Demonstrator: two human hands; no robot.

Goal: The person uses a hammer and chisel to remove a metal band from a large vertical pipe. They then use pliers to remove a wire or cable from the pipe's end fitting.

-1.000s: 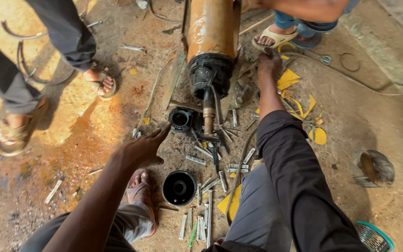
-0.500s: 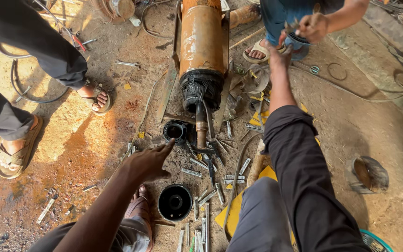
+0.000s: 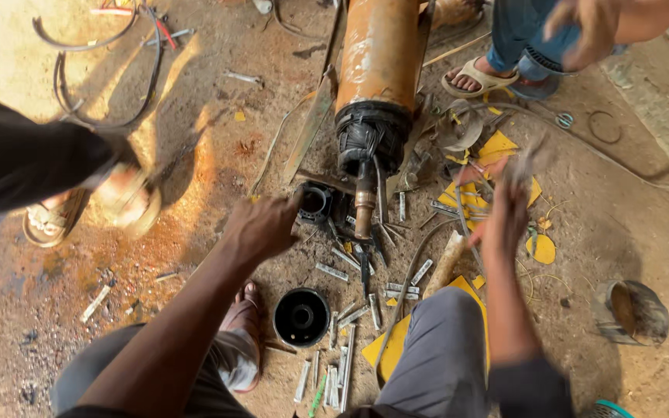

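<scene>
Motor housing (image 3: 379,58), long rusty-orange cylinder, lies on the dirt floor (image 3: 56,310) at top centre, black end collar toward the wearer, a brown shaft (image 3: 364,203) sticking out of it. Small black ring part (image 3: 315,201) sits just left of the shaft tip.

Left hand (image 3: 261,226) is near that ring part, fingers curled loosely, nothing held; cannot tell if it touches. Right hand (image 3: 505,213) is raised to the right of the shaft and motion-blurred; cannot tell whether it grips anything or how wide it is.

No packages or labels readable. Flat yellow sheet scraps (image 3: 497,147) lie right of the housing, another yellow piece (image 3: 396,344) by the wearer's right knee. Black cup-shaped part (image 3: 301,316) stands between the knees, with short grey metal strips (image 3: 333,271) scattered around it and below the shaft.

Surface: bare, rust-stained earth, sunlit at left, littered with wire and debris. Black cable loops (image 3: 87,85) at upper left. Dented metal can (image 3: 630,311) on its side at right.

Other people: blurred sandalled foot (image 3: 129,197) at left, a second sandalled foot (image 3: 478,77) and blurred hand (image 3: 590,27) at top right, both cut off by the frame.
</scene>
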